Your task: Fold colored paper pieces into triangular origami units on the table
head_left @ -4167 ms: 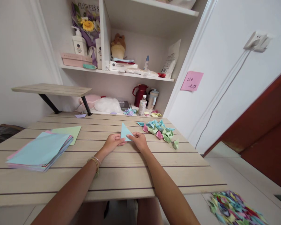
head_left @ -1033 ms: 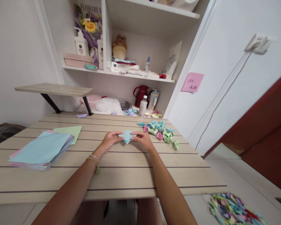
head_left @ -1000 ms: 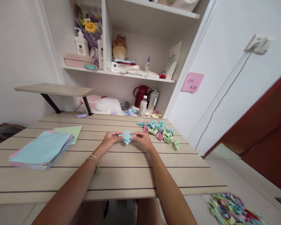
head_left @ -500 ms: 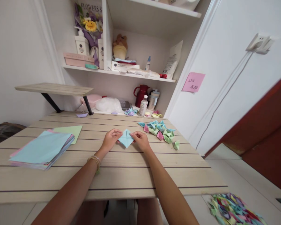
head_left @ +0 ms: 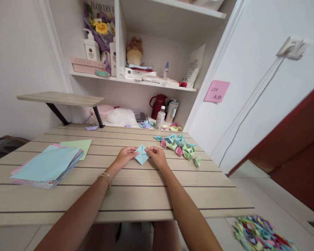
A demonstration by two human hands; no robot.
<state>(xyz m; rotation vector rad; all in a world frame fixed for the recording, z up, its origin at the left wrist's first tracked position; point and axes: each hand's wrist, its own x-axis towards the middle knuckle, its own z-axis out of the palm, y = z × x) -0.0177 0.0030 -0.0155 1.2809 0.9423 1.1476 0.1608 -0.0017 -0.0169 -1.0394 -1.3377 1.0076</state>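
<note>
A light blue folded paper [head_left: 141, 157], diamond-shaped with creases meeting near its middle, is held up just over the wooden table [head_left: 136, 195]. My left hand [head_left: 126, 156] pinches its left corner between thumb and fingers. On the opposite corner, my right hand [head_left: 157, 156] grips the same paper with thumb on top. The fingertips behind the paper are partly hidden. Several small folded paper pieces [head_left: 176, 142] in blue, green and pink lie in a heap to the right of my right hand.
At the left lies a stack of coloured paper sheets [head_left: 47, 164]. A small raised shelf [head_left: 62, 99] stands behind it. Toward the back are a plastic bottle [head_left: 160, 118] and a red jug [head_left: 158, 106]. A pile of folded papers [head_left: 261, 233] rests on the floor at right.
My left hand has shifted its hold slightly, its fingers now straighter along the paper's left edge. The right hand stays nearly still on the paper.
</note>
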